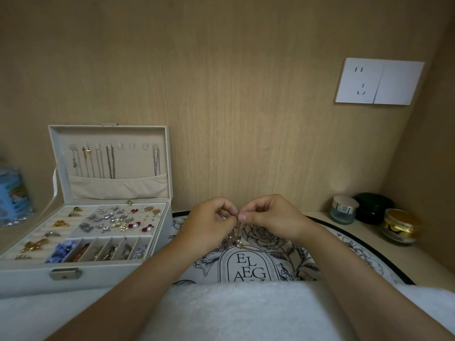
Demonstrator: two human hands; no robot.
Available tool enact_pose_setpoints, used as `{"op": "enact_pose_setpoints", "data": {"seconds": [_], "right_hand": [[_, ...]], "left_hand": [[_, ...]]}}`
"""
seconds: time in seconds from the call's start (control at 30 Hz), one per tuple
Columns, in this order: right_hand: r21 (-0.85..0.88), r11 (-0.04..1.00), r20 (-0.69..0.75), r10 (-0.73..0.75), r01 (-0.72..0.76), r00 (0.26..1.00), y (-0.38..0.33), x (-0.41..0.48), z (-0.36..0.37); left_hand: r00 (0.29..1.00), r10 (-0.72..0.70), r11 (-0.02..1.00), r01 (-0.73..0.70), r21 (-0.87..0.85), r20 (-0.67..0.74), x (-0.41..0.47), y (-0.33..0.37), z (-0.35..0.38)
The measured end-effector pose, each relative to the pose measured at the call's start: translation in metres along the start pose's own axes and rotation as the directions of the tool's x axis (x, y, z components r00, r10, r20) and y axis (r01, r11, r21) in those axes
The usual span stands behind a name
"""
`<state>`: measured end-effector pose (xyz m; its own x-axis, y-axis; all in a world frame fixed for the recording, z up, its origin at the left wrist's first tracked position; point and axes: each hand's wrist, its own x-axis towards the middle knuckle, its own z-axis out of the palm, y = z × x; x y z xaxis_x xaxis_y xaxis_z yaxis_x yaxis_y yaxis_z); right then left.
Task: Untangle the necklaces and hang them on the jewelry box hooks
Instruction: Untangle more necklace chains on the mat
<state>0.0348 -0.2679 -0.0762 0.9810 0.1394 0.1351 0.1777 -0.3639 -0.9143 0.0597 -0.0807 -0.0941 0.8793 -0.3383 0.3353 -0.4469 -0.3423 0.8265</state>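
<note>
Head view, notes. An open white jewelry box (110,276) was taken as the landmark, with its lid (108,130) stood upright.

- Both hands were seen just right of the box, raised over a round floral-print mat (267,236) with a dark rim.
- Left hand (209,222): fingers were curled, thumb and fingertips pinched on a fine chain.
- Right hand (268,217): fingers were curled likewise, pinched on the same chain; the two pinches were nearly touching.
- Tangled necklaces (235,238): a small knotted bunch of thin chain was hung from the pinched fingers, trailing down onto the mat. How many chains were in it could not be told.
- Hooks (132,145): a row was noted inside the lid. Several hung necklaces (110,162) were draped from them into a fabric pocket (115,185); a few hooks toward the row's right were bare.
- The box tray was filled with earrings, brooches and beads.
- A white towel (234,311) was laid nearer than the box, under the forearms.
- Far right of the box, three jars were grouped: clear jar (343,209), dark jar (373,207), gold-lidded jar (400,226).
- A water bottle (13,193) was stood left of the box.
</note>
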Motion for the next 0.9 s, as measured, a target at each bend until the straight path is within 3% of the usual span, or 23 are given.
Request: {"op": "enact_pose_setpoints", "data": {"seconds": [0.13, 0.23, 0.3, 0.4, 0.5, 0.57, 0.63, 0.9], "right_hand": [[-0.015, 1.000, -0.004, 0.005, -0.005, 1.000, 0.002, 0.000, -0.002], [-0.035, 0.999, 0.005, 0.039, -0.039, 0.999, 0.004, 0.000, -0.005], [-0.041, 0.997, -0.003, 0.061, -0.061, 0.998, 0.005, 0.000, -0.003], [-0.029, 0.997, -0.022, 0.071, -0.071, 0.997, 0.004, 0.001, -0.001], [-0.013, 0.998, -0.029, 0.069, -0.069, 0.997, 0.003, 0.001, 0.000], [0.008, 0.997, -0.018, 0.074, -0.074, 0.997, 0.000, 0.000, 0.000], [-0.001, 0.997, 0.001, 0.080, -0.080, 0.997, -0.001, -0.001, 0.000], [-0.026, 0.996, 0.044, 0.085, -0.084, 0.995, -0.003, -0.003, -0.005]], "left_hand": [[0.987, 0.160, 0.962, -0.155, 0.226, -0.003, -0.003, 0.002, -0.005], [0.897, 0.428, 0.660, -0.395, 0.639, 0.113, -0.003, 0.005, -0.015], [0.897, 0.409, 0.586, -0.397, 0.706, 0.165, -0.003, 0.008, -0.017], [0.953, 0.275, 0.771, -0.297, 0.563, 0.125, -0.003, 0.009, -0.013], [0.995, 0.071, 0.981, -0.082, 0.175, 0.066, -0.002, 0.006, -0.006], [0.998, 0.008, 1.000, -0.010, 0.027, 0.063, -0.001, 0.003, -0.003], [0.999, -0.013, 1.000, 0.013, -0.015, 0.037, 0.000, 0.000, -0.004], [0.997, -0.045, 0.999, 0.043, 0.031, 0.055, -0.001, -0.005, -0.002]]}}
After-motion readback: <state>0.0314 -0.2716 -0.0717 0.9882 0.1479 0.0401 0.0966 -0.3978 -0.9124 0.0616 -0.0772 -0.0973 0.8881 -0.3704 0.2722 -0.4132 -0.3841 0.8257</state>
